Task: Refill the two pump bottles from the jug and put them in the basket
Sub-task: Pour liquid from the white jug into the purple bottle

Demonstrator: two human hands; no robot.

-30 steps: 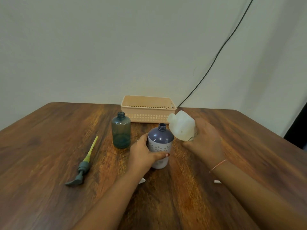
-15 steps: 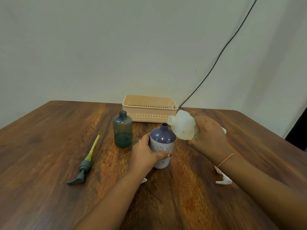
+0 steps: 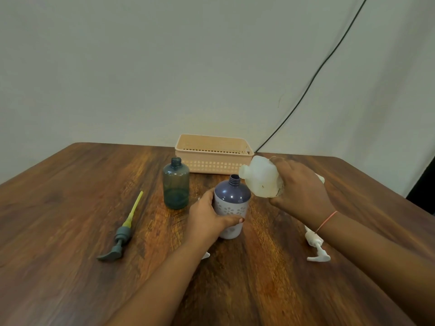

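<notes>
A purple bottle [image 3: 231, 203] with a white flowered base stands uncapped mid-table; my left hand [image 3: 207, 220] grips its lower body. My right hand [image 3: 299, 191] holds a white jug [image 3: 262, 178] tilted left, its open mouth just right of and level with the purple bottle's neck. No liquid stream is visible. A teal see-through bottle [image 3: 176, 184] stands uncapped to the left. The peach basket [image 3: 213, 158] sits behind both bottles near the wall.
A grey pump with a yellow tube [image 3: 123, 231] lies on the wooden table [image 3: 70, 208] at left. A white pump [image 3: 316, 249] lies at right under my right forearm. A small white piece [image 3: 205, 255] peeks out beside my left wrist. A black cable [image 3: 306, 90] runs down the wall.
My right hand has brought the tilted jug up and a little left, so its mouth sits closer to the purple bottle's neck. The white pump has come into view. My left hand kept its grip.
</notes>
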